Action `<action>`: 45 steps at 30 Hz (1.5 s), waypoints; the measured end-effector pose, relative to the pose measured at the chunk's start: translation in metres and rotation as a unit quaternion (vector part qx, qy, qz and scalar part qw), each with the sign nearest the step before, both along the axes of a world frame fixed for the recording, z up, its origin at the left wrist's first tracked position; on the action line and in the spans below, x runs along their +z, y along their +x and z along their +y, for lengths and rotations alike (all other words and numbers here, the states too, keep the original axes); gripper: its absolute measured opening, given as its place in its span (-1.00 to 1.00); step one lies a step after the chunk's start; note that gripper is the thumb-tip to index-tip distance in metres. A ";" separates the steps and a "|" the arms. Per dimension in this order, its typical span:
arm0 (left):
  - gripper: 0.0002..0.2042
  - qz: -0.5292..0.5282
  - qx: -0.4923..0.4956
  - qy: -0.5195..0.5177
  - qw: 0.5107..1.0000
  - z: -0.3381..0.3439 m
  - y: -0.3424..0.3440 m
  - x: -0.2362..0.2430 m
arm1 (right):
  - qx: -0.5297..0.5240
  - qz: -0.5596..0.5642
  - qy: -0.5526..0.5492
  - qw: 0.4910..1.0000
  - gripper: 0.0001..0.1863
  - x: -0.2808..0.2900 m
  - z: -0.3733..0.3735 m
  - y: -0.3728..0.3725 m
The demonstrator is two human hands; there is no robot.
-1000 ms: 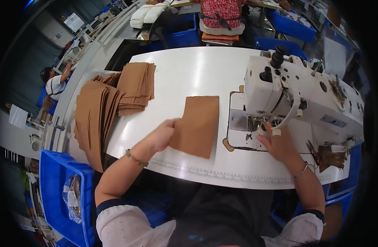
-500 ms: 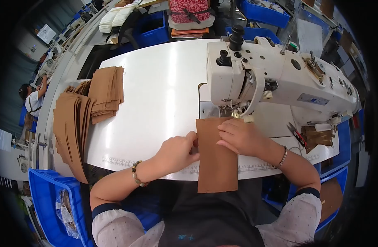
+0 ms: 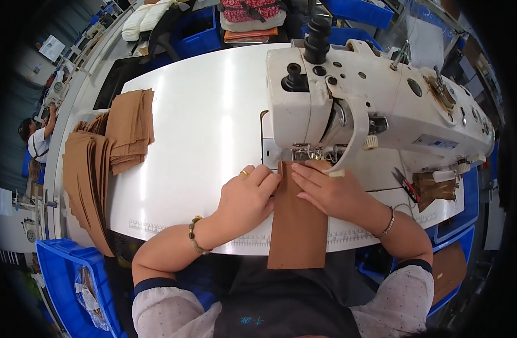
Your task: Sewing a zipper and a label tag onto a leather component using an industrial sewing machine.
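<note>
A rectangular brown piece of cloth-like material (image 3: pixel 298 236) lies lengthwise under my hands, its far end at the presser foot of the white sewing machine (image 3: pixel 295 121). Its near end hangs over the table's front edge. My left hand (image 3: pixel 244 197) pinches the left edge close to the far end, fingers curled and thumb partly hidden. Flat on the far right part rests my right hand (image 3: pixel 334 191), fingers stretched toward the left and pressing the piece down. The needle area (image 3: pixel 309 152) sits just beyond my fingertips, and what lies beneath the foot is hidden.
Stacks of brown pieces (image 3: pixel 89 174) lie at the left of the white table (image 3: pixel 185 135). Red-handled thread snips (image 3: pixel 406 185) and a brown scrap (image 3: pixel 436 188) are at the right. Blue bins (image 3: pixel 72 281) stand beside the table. Another person (image 3: pixel 37 138) works far left.
My left hand has moved forward and right to the piece's left edge. My right hand has flattened and slid slightly forward. The view has shifted a little.
</note>
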State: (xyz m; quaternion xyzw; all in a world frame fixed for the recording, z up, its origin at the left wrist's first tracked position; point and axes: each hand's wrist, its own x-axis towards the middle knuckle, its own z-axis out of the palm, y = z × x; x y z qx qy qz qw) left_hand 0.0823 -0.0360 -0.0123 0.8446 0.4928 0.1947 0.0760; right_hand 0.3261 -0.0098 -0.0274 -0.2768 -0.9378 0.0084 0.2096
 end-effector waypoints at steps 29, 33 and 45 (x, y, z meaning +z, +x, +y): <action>-0.59 0.102 -0.081 0.082 0.988 -0.008 0.006 -0.010 | -0.021 0.047 0.127 0.991 -0.63 -0.004 0.009 -0.008; -0.60 0.113 -0.080 0.088 0.986 -0.008 0.007 -0.010 | 0.001 0.027 0.124 0.992 -0.64 -0.004 0.006 -0.009; -0.41 0.107 -0.081 0.068 0.989 -0.006 0.009 -0.007 | -0.001 -0.070 0.034 0.997 -0.63 0.008 0.003 0.003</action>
